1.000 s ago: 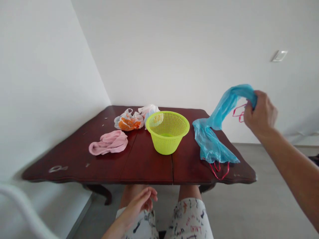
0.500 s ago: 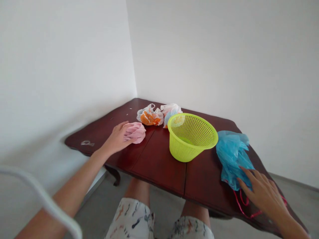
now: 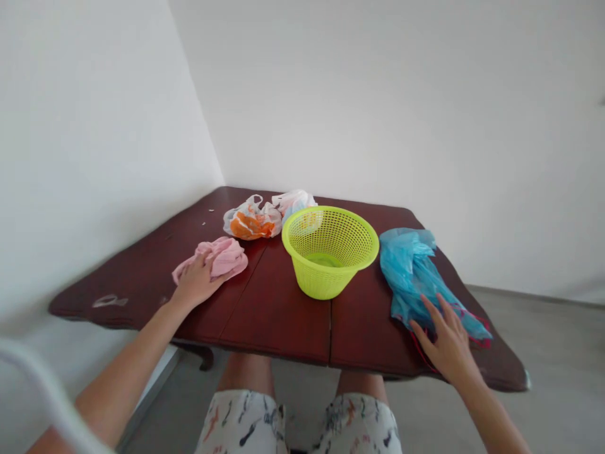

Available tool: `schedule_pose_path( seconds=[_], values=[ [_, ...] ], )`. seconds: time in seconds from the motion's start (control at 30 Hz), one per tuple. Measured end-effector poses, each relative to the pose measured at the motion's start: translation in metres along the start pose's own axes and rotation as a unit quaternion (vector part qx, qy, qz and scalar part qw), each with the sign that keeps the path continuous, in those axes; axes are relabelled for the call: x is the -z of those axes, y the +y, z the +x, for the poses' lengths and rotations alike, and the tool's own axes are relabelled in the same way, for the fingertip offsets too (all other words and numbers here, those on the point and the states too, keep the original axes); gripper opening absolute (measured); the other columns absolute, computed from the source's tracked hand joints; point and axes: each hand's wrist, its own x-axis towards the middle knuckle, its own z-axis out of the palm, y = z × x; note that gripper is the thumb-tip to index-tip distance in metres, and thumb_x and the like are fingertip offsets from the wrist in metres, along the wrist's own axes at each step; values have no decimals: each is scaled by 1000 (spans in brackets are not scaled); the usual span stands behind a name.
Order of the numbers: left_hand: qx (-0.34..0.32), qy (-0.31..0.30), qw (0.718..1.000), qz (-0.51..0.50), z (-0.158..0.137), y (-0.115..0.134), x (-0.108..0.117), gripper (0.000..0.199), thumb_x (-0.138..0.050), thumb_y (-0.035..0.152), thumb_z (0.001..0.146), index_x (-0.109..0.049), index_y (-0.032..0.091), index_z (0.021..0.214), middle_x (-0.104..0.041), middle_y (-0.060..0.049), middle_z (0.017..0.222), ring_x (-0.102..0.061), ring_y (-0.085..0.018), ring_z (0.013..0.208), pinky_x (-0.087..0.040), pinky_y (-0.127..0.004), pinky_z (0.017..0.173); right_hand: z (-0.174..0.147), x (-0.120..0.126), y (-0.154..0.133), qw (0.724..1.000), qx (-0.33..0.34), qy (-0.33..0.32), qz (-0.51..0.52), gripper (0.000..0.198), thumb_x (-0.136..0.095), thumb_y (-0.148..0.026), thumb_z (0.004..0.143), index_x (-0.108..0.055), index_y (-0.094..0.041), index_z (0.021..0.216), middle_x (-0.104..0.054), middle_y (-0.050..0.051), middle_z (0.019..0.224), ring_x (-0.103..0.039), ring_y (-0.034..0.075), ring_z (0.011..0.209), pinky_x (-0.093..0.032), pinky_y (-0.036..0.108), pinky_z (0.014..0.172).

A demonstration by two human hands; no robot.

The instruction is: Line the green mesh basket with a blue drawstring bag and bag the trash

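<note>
On the left part of the dark red wooden table point(image 3: 283, 321), my left hand point(image 3: 196, 280) rests over a crumpled pink cloth point(image 3: 229, 253), fingers spread on its near side. At the right, a blue plastic bag point(image 3: 406, 265) with a pink-red drawstring lies spread out. My right hand point(image 3: 447, 340) is at the bag's near end, fingers apart, its fingertips at or just over the plastic. Between the two hands stands a yellow-green perforated plastic basket point(image 3: 326, 284), upright. Nothing shows inside it except a see-through patch of the bags behind.
Behind the basket lie a crumpled white-and-orange plastic bag point(image 3: 253, 221) and a white and pale blue one point(image 3: 297, 200). A small clear plastic scrap point(image 3: 109, 301) is near the left edge. White walls border the table; a blurred white cable point(image 3: 47, 384) crosses the lower left.
The view has turned to the right, so things sit further left. The pink cloth now looks more spread out under my left hand. The blue bag's near end is spread further right.
</note>
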Motion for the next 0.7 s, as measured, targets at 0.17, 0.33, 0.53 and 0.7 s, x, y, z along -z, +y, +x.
schedule_pose_path(
  seconds=[0.17,0.33,0.53,0.7],
  values=[
    [-14,-4,999,48,6,-9,-9,87,-52,59,118,-44,-1,180,-38,-31,190,-47,-52,169,-38,-64,140,3,-14,-9,997,-47,-52,45,54,-59,-55,112,-75,-30,157,-70,17,170,-64,45,158,-46,72,135],
    [-20,0,997,75,10,-15,-14,87,-49,60,116,-47,1,180,-39,-29,192,-53,-53,165,-42,-63,137,-1,-3,-23,994,-72,-5,76,45,-63,-54,112,-80,-30,147,-76,14,165,-65,42,159,-26,75,144],
    [-9,-12,999,51,5,-12,-6,94,-63,59,107,-40,16,188,-50,-19,190,-53,-51,165,-41,-61,137,21,32,-6,985,-113,-71,110,62,-34,-58,122,-77,-26,153,-83,15,154,-74,36,147,-51,56,131],
    [-19,-2,995,96,11,-13,-14,86,-43,58,116,-51,-3,176,-44,-31,188,-60,-52,156,-47,-59,131,61,49,35,970,-206,-124,-12,58,-60,-58,110,-77,-13,142,-86,25,126,-80,41,118,-61,51,102]
  ],
)
